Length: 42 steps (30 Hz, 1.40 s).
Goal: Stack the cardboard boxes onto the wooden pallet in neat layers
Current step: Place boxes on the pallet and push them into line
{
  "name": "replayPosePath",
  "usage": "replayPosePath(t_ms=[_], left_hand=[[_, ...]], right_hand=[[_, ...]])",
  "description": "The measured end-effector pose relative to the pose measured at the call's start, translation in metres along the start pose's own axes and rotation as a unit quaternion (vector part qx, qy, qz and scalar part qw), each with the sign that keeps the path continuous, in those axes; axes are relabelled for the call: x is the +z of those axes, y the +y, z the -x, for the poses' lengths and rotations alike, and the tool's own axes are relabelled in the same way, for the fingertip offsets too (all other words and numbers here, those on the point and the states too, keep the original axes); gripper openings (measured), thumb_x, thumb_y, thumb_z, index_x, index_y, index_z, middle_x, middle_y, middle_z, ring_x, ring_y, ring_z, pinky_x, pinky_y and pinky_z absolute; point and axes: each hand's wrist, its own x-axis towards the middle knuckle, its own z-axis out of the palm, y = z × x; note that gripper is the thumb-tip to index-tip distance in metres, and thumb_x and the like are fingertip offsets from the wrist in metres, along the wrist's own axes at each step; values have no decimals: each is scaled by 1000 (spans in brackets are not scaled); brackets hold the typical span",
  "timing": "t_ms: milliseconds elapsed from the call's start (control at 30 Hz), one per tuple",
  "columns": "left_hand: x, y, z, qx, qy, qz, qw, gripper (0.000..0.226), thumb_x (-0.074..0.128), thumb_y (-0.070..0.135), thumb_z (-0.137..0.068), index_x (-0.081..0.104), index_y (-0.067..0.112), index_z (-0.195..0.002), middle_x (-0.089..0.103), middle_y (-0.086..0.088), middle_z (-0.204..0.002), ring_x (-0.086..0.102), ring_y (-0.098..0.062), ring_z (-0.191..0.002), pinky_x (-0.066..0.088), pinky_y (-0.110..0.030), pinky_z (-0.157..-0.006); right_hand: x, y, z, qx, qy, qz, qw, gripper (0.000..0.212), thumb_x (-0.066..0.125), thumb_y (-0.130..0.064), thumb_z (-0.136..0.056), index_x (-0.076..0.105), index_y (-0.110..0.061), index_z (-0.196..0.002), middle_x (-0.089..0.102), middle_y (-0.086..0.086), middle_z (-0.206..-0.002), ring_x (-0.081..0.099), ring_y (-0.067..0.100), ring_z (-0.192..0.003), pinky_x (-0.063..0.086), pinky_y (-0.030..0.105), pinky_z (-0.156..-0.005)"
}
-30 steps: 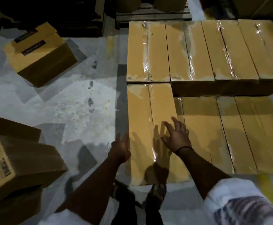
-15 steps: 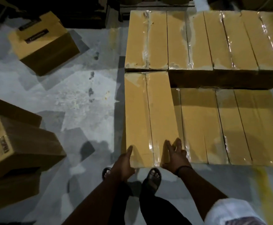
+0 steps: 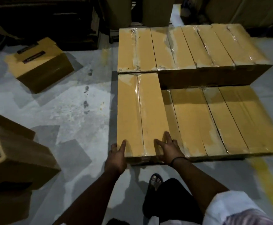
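far left of the box (image 3: 139, 114), a spare box (image 3: 15, 153) and a far box (image 3: 40, 65) wait on the floor (image 3: 77, 111), well apart from it. at the box's near left corner the left hand (image 3: 116, 157) is open, palm against its end, one finger over the top edge. the right hand (image 3: 170, 148), fingers spread flat, has slid back from mid-top to the near right corner. the box lies flush against the back row (image 3: 189, 47), so it looks seated. right of the box the lower layer (image 3: 213, 120) shows bare: more boxes are due. the pallet is hidden.
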Motion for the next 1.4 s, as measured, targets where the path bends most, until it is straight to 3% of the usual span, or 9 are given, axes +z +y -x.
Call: replayPosePath(t_ms=[433,667,933,1033,1167,1267,1400], left_hand=[[15,-22,-14,37,51,6,998,76,57,18,-99,16,40,-159,18,-13,-163,41,-37,-139,45,-43,-110],[16,-27,-13,39,68,60,995,57,38,21,-106,27,39,-158,27,-10,-162,41,-41,-139,43,-48,-107],[9,-28,-11,67,57,-28,996,61,45,24,-104,21,37,-159,34,-14,-154,51,-39,-128,49,-42,-97],[-3,-27,-6,89,64,-76,991,52,44,26,-105,34,35,-155,45,-14,-143,56,-37,-122,52,-44,-97],[-41,-12,32,100,89,-62,989,43,46,27,-105,51,37,-146,47,-9,-149,56,-32,-127,53,-42,-98],[-76,-5,74,85,81,-33,993,46,52,23,-101,53,37,-145,41,-8,-155,50,-29,-136,50,-41,-103],[-109,-6,121,72,75,25,994,34,52,27,-100,65,34,-131,56,-3,-141,57,-24,-126,50,-36,-99]], right_hand=[[17,-12,8,7,68,-46,997,63,76,-28,-87,50,-38,-144,-7,7,-168,26,36,-146,32,44,-119],[26,-12,8,15,100,-73,992,56,79,-29,-85,57,-37,-136,10,8,-163,37,35,-139,40,42,-113],[32,-9,4,11,101,-63,993,54,77,-30,-86,56,-36,-136,18,12,-156,38,36,-136,45,46,-108],[26,-16,11,18,100,-39,994,50,73,-29,-89,57,-35,-135,13,12,-160,36,38,-137,41,48,-111],[-7,-41,47,10,106,-22,994,51,64,-33,-96,50,-33,-145,5,11,-167,24,38,-146,29,50,-119],[-41,-73,84,1,106,-37,994,53,63,-36,-95,49,-32,-146,4,11,-168,22,39,-147,28,50,-118],[-69,-111,123,-13,104,-71,992,54,63,-39,-94,47,-31,-146,5,6,-167,22,36,-146,31,50,-117]])
